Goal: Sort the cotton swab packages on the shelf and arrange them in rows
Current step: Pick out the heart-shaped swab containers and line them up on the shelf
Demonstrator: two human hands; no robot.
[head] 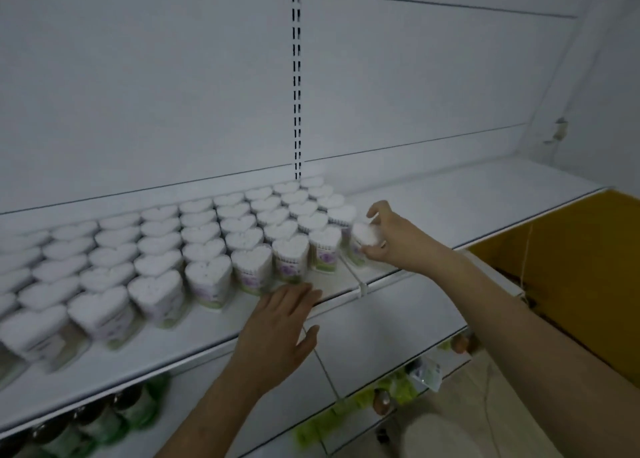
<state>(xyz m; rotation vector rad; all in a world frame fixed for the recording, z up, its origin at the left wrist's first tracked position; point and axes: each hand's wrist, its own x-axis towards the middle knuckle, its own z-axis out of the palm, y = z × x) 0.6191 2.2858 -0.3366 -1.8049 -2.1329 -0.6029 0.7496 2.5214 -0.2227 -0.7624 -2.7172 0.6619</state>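
White heart-shaped swab packs (207,246) with purple-flower labels stand in tight diagonal rows on the shelf (450,201), filling its left half. Right hand (388,239) pinches one tilted pack (363,246) at the rows' 3 o'clock end, just beside the last upright one. Left hand (280,322) lies flat, fingers relaxed, on the shelf edge at 6 o'clock of the front row.

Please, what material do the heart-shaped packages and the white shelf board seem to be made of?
The heart-shaped cotton swab package that the right hand holds looks like clear glossy plastic: the white swab tips and a purple label show through it. The white shelf board looks like painted sheet metal with a smooth matt finish and a thin folded front edge, though the blur leaves this open.
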